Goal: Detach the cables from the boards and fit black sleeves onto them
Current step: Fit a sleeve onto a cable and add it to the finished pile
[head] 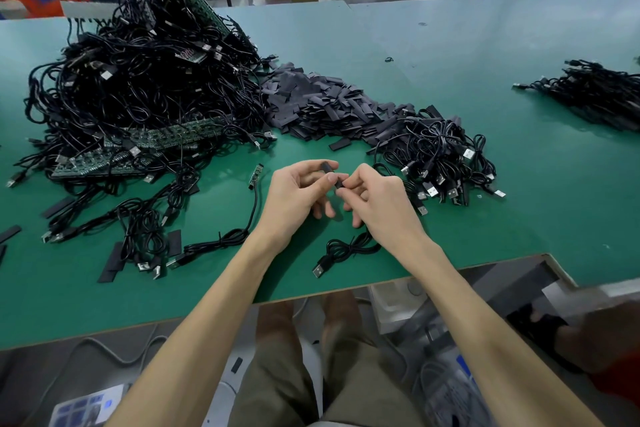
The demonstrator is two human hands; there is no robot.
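Note:
My left hand pinches a short black sleeve between thumb and fingers above the green table. My right hand pinches the end of a black cable against that sleeve. The cable hangs below my right hand, and its coil and USB plug lie near the table's front edge. A loose cable with a small green board on its end lies just left of my left hand. A heap of black sleeves sits behind my hands.
A big tangle of cables and green boards fills the left of the table. A pile of cables lies right of my hands and another bundle at the far right. Stray sleeves lie front left.

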